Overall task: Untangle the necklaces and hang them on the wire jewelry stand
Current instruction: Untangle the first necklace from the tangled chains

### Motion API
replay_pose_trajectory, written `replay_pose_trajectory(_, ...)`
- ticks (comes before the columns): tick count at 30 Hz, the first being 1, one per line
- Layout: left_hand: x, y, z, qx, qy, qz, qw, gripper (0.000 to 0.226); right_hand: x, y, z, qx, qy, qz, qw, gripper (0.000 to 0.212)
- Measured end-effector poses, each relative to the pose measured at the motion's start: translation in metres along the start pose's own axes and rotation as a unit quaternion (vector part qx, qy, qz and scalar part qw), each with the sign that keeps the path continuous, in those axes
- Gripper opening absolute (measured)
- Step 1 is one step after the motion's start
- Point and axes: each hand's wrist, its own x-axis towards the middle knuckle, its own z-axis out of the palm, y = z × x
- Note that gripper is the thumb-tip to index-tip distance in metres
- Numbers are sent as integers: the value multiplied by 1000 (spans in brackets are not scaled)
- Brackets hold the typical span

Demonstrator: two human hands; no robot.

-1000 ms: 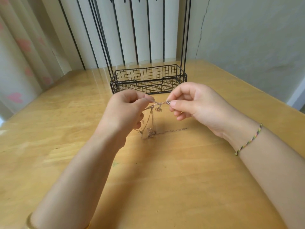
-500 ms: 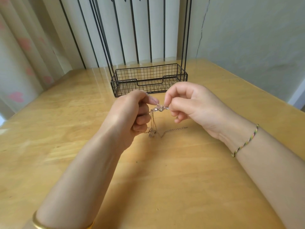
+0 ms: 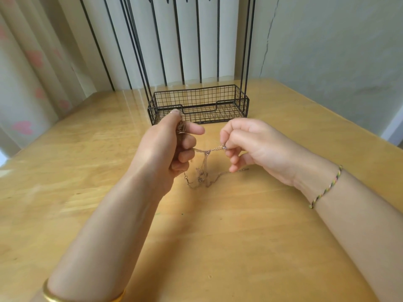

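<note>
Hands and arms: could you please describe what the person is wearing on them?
The left hand and right hand are ungloved, no rings visible, no sleeves. Left wrist: gold bangle; right wrist: thin braided multicoloured bracelet.

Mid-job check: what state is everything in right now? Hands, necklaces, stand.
Necklaces: tangled, with a knot stretched between both hands and loose ends trailing on the table.
Left hand: fingers curled, grips a bunch of chain.
Right hand: pinches the chain beside the knot.
Wire jewelry stand: upright behind the hands, no necklace on the part in view.
</note>
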Motion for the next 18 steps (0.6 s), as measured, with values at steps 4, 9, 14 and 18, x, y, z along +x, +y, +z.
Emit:
replay_pose_trajectory(4,0,0,0,-12,36,-1,999,43,2,0,-6,59,42,9,997,24)
replay_pose_trajectory(9,-3,-1,0,-6,19,35,999,40,7,5,-9,73,124,16,989,24)
replay_pose_trajectory(14,-8,2,1,57,-62,104,991,16,10,9,-17,132,189,16,973,25)
replay_pose_trajectory(18,-10,-1,2,177,-70,152,970,20,11,6,-20,236,213,7,948,27)
